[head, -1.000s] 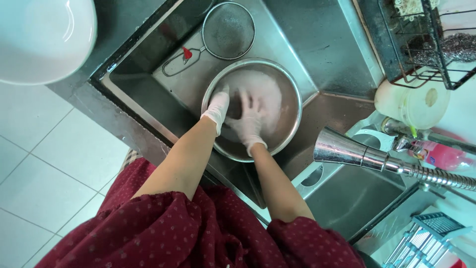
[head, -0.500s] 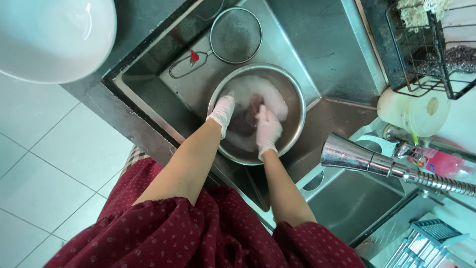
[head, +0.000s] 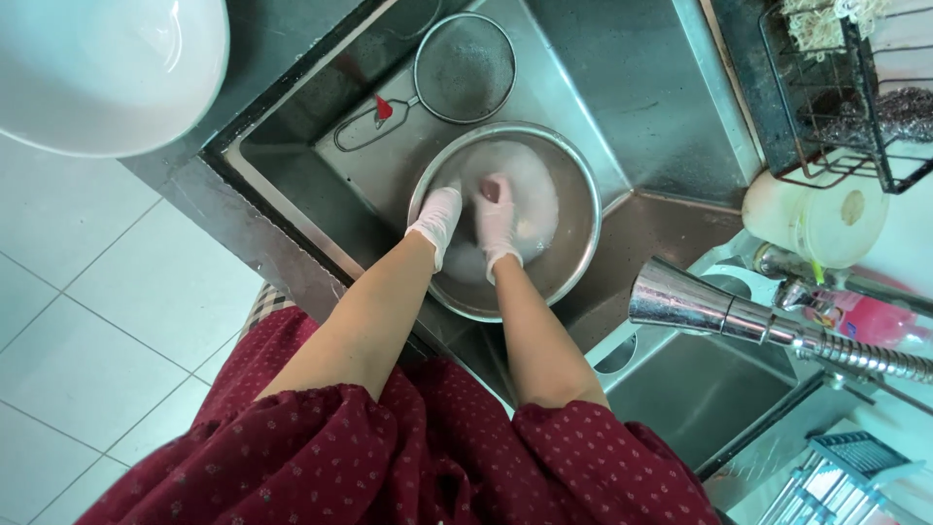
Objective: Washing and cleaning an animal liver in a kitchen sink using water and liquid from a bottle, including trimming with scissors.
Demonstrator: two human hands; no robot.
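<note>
Head view: both gloved hands down in steel bowl [head: 573,243] of cloudy water inside sink [head: 622,107]. Left hand [head: 437,222] and right hand [head: 497,220] side by side; finger grip hidden, cannot tell. Wire strainer [head: 465,68] just beyond.

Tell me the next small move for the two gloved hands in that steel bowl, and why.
Probably keep rubbing the pale food between both hands. The left hand and right hand, both in white gloves, are down inside the steel bowl in the sink, pressed close together in cloudy water. The strainer lies apart, and the tap head is not over the bowl, so draining or rinsing looks premature.
</note>
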